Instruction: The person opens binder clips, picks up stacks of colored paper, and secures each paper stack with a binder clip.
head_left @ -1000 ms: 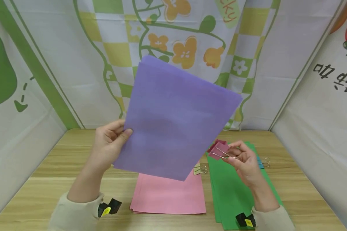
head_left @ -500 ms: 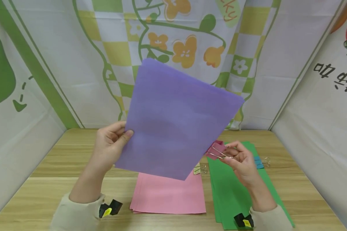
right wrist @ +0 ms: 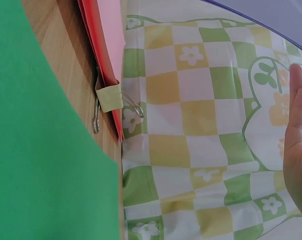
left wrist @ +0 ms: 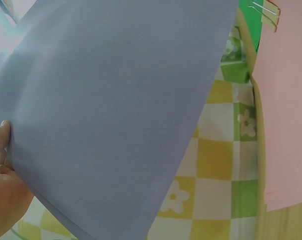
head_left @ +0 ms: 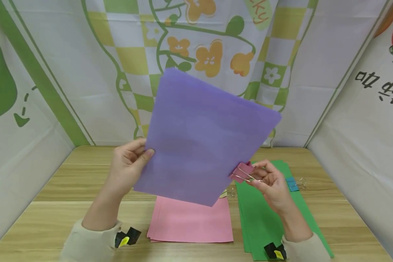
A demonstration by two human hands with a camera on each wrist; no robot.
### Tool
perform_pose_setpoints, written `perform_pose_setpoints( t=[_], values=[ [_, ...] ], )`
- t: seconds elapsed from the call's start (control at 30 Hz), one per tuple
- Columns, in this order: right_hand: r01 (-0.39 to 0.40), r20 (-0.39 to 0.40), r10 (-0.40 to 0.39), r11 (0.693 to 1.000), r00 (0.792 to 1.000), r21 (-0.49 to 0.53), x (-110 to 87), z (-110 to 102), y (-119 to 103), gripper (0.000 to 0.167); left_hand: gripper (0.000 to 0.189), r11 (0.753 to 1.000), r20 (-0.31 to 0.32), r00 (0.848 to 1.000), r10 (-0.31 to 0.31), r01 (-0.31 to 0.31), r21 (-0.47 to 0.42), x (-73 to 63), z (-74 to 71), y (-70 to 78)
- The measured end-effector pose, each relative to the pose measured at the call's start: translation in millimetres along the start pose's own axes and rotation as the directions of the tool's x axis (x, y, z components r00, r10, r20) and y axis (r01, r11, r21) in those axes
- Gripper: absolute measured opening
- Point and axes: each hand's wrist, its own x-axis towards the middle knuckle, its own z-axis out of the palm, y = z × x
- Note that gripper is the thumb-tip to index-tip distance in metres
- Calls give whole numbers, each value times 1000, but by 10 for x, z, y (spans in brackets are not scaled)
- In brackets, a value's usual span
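Note:
A small stack of purple paper (head_left: 203, 138) is held up, tilted, above the table in the head view. My left hand (head_left: 131, 160) pinches its left edge, thumb in front and fingers behind. My right hand (head_left: 270, 182) pinches the wire handles of a pink binder clip (head_left: 242, 171), whose body overlaps the paper's right edge. In the left wrist view the purple paper (left wrist: 121, 110) fills most of the frame, with part of my left hand (left wrist: 8, 185) at its edge. The right wrist view shows only part of my right hand (right wrist: 300, 135); the clip is mostly out of that frame.
Pink paper (head_left: 193, 222) with a pale yellow binder clip (head_left: 227, 193) lies on the wooden table (head_left: 65, 203), partly under the raised paper. Green paper (head_left: 262, 218) with a blue binder clip (head_left: 293, 184) lies to the right. A patterned curtain (head_left: 127, 69) hangs behind.
The pink clip has moved left from beside the purple paper onto its right edge. The left hand and paper have shifted slightly right.

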Motion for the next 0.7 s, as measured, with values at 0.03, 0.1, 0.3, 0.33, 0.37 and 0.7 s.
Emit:
perform_pose_setpoints(
  t=[0.03, 0.1, 0.3, 0.33, 0.37, 0.7],
  values=[
    [-2, 1, 2, 1000, 1000, -4, 1, 5, -4, 39, 41, 1000, 1, 1000, 4, -4, 2, 0, 3, -2],
    [-4, 7, 4, 1000, 1000, -8, 1, 12, -11, 38, 40, 1000, 5, 1000, 12, -12, 9, 0, 8, -5],
    [-13, 16, 14, 1000, 1000, -14, 1, 30, -20, 38, 33, 1000, 27, 1000, 12, -12, 27, -13, 22, -11],
    [-15, 15, 15, 1000, 1000, -16, -2, 31, -19, 38, 32, 1000, 31, 999, 9, -10, 29, -15, 25, -13],
    [-16, 12, 16, 1000, 1000, -16, -4, 33, -19, 38, 32, 999, 32, 999, 9, -10, 30, -17, 27, -17],
    [1, -1, -1, 1000, 1000, -26, 0, 39, -14, 40, 37, 1000, 38, 999, 9, -9, 11, -22, 25, -55]
  ],
)
